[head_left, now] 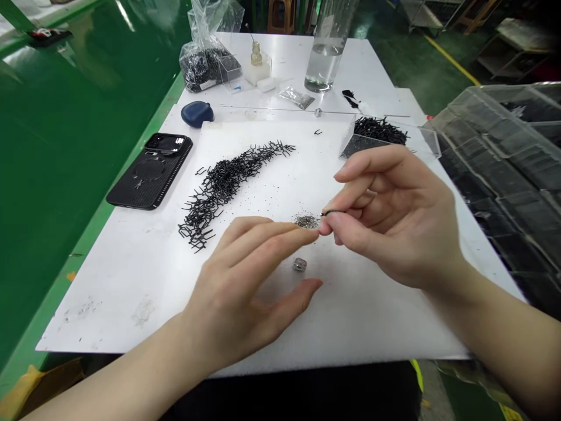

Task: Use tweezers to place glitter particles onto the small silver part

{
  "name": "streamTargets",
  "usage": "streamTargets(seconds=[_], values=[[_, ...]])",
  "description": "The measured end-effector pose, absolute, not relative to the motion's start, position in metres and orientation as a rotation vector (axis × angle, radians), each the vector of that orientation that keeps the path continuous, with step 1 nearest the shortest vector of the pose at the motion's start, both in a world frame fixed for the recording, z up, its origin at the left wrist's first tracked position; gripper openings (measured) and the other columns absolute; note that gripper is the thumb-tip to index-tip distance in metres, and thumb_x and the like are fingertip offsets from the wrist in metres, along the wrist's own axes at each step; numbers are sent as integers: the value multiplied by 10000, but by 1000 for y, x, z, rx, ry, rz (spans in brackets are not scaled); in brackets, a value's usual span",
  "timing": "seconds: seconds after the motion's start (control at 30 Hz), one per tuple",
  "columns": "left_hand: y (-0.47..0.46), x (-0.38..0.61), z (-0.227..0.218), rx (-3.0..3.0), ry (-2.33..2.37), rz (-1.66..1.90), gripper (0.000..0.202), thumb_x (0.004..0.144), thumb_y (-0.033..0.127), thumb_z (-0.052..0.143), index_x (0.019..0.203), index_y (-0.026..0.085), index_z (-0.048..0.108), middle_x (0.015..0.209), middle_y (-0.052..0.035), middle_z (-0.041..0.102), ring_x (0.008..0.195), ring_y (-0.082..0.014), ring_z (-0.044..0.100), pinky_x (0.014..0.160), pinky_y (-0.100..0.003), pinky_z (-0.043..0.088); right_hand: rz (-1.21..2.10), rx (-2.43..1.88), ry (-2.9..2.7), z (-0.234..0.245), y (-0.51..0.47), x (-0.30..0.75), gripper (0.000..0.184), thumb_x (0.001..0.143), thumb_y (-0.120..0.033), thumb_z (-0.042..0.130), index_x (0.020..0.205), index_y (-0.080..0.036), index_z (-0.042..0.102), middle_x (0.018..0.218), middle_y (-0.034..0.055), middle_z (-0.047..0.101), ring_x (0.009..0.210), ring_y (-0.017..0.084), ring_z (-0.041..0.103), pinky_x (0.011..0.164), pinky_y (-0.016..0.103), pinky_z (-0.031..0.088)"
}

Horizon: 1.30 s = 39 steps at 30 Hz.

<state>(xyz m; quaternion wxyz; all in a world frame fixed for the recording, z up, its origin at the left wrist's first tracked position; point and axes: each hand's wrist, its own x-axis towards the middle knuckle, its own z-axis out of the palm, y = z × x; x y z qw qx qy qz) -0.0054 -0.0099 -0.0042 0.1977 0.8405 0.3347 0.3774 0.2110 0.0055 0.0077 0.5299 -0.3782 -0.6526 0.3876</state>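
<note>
My right hand [394, 216] pinches a thin black wire clip [329, 213] between thumb and forefinger, just above a small heap of tiny grey bits [305, 221]. My left hand [245, 280] hovers over the white board [131, 280] with fingers stretched out and nothing in them; its fingertips nearly touch the right thumb. A small metal piece [300, 264] lies between the left thumb and fingers. A long curved pile of black wire clips [228, 184] lies on the board to the left.
A black phone [151, 169] and a blue case [197, 113] lie at the left. A clear box of black clips [377, 135] stands at the right, a bag of clips [205, 58], a small bottle [256, 55] and a glass container [326, 47] behind. Clear trays [504, 152] flank the right.
</note>
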Motion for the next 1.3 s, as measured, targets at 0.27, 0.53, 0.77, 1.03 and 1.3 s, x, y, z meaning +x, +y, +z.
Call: streamTargets(seconds=[0.27, 0.53, 0.77, 1.03, 1.3], values=[[-5, -9, -7, 1931, 687, 1120, 670, 783, 13, 800, 1387, 255, 644, 1351, -38, 708, 1188, -214, 674, 957, -353, 605, 971, -850, -1521, 6, 5, 206, 437, 797, -28, 776, 1117, -301, 662, 827, -60, 744, 721, 132, 763, 704, 258, 685], [-3, -10, -7, 1876, 677, 1112, 562, 853, -33, 682, 1342, 245, 690, 1368, -62, 702, 1205, -213, 686, 1016, -334, 602, 977, -857, -1508, 7, 5, 206, 426, 790, -5, 777, 1076, -312, 700, 816, -50, 760, 717, 147, 763, 697, 263, 683], [-1, -14, -3, 1849, 712, 1052, 539, 942, -11, 558, 1282, 373, 724, 1338, 3, 727, 1194, -207, 709, 1003, -348, 622, 923, -857, -1564, 9, 3, 208, 362, 776, -28, 802, 999, -304, 732, 824, -33, 739, 759, 163, 752, 701, 284, 671], [2, -13, -4, 1861, 705, 1043, 521, 945, -2, 535, 1261, 358, 739, 1304, -23, 748, 1140, -219, 735, 856, -324, 668, 891, -877, -1609, 10, 2, 209, 308, 776, -67, 803, 932, -323, 733, 858, -24, 737, 754, 178, 723, 647, 332, 645], [0, -13, -3, 1848, 703, 1057, 538, 947, -10, 533, 1279, 368, 726, 1326, 4, 735, 1125, -186, 731, 822, -277, 664, 886, -850, -1597, 9, 4, 210, 312, 773, -50, 798, 933, -309, 730, 861, -18, 729, 756, 180, 724, 642, 334, 629]])
